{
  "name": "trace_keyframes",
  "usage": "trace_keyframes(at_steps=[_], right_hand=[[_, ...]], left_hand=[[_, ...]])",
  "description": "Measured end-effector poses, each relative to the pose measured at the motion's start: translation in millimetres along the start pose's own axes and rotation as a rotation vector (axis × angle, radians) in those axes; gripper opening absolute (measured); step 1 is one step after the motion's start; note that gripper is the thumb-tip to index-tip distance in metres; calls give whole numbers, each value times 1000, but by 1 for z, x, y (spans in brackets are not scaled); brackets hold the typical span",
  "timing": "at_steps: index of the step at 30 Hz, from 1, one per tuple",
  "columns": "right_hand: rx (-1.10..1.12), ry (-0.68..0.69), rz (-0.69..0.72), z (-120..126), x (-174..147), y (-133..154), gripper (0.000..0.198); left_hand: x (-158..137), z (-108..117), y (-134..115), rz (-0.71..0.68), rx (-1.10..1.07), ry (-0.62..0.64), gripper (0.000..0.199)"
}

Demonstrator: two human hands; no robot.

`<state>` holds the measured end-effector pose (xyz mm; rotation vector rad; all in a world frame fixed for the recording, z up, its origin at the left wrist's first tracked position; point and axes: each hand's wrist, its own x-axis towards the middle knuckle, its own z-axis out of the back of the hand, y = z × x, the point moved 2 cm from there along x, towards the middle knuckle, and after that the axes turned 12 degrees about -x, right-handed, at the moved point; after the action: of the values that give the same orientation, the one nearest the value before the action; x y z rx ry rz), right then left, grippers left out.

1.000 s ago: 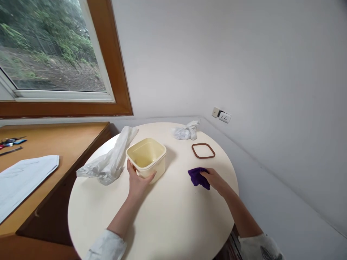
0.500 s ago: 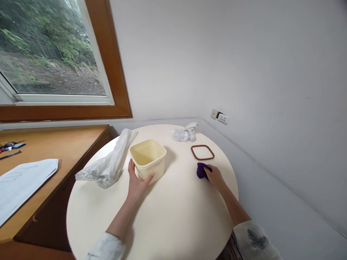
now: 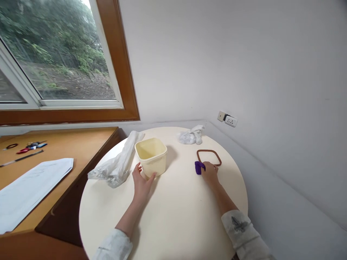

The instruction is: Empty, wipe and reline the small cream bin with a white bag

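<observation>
A cream, squarish plastic container [image 3: 154, 167] stands upright on the round table, its top uncovered. My left hand [image 3: 143, 185] is at its near left corner, thumb against the front and fingers round the left side. To the right, my right hand [image 3: 210, 173] is closed on a small bunched purple cloth [image 3: 199, 167], which lies low at the tabletop. Just beyond that hand is a reddish-brown rounded square ring [image 3: 208, 150], whose near edge is partly hidden by the hand.
A long crumpled plastic bag [image 3: 119, 162] lies left of the container, and a smaller knotted bag [image 3: 192, 135] at the table's [image 3: 173, 224] far side. The wooden desk [image 3: 81, 135] on the left holds papers [image 3: 38, 184] and scissors. A wall socket [image 3: 231, 121] is at right.
The view has turned slightly left. My right hand has shifted forward and left with the purple cloth, closer to the ring. My left fingers have slipped lower along the container.
</observation>
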<state>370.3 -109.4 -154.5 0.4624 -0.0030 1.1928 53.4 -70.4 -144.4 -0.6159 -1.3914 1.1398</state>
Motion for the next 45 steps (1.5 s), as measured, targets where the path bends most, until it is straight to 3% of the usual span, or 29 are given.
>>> trace_keyframes(at_steps=[8,17,20,24,30,35,38,41,45], right_hand=[[11,12,262,8,-55,31,27],[127,21,514,20,-107,69,44],[193,49,575,20,-117,77,47],[324,84,585,19,-128,87,48],[387,140,602,22,-142,101,48],[453,176,629,22,-143,102,47],[640,247,527,21,-138,100,33],[913,336,183,20,-128,97,19],[1249,323,-286,25,-109,94,32]], left_hand=[[5,5,3,79,60,-28,61],[4,2,-1,249,-164,2,59],[-2,0,-4,298,-215,17,46],[-19,-12,-11,452,-337,168,24],[-43,-33,-28,694,-555,477,34],[-45,-32,-32,785,-685,551,34],[-43,-30,-29,820,-753,551,34],[-42,-29,-26,843,-821,550,29],[-41,-28,-26,875,-902,544,21]])
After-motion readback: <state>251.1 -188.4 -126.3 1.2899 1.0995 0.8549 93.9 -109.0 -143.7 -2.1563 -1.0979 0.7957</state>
